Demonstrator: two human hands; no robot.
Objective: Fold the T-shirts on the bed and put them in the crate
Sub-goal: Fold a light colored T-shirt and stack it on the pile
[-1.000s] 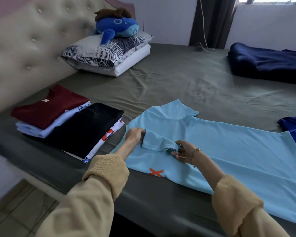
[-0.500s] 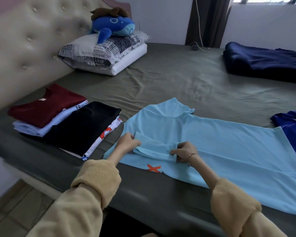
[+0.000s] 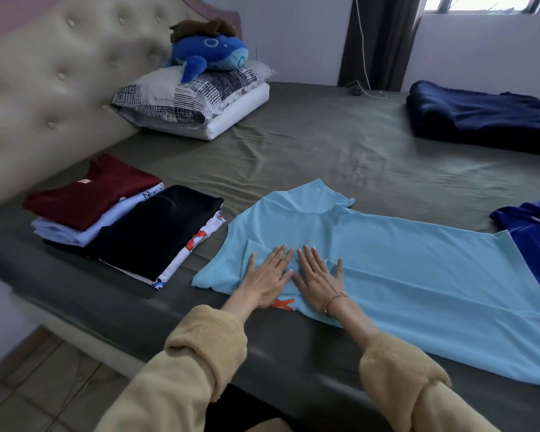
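Both hands, left hand and right hand, press flat with straight fingers, grasping nothing, on the light blue T-shirt spread on the bed, beside 2 folded stacks.

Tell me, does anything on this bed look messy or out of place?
Mostly tidy. The folded stack near the headboard sits unevenly, its shirts staggered. A dark blue garment lies crumpled at the right edge. Both hands, left hand and right hand, press flat on the light blue T-shirt.
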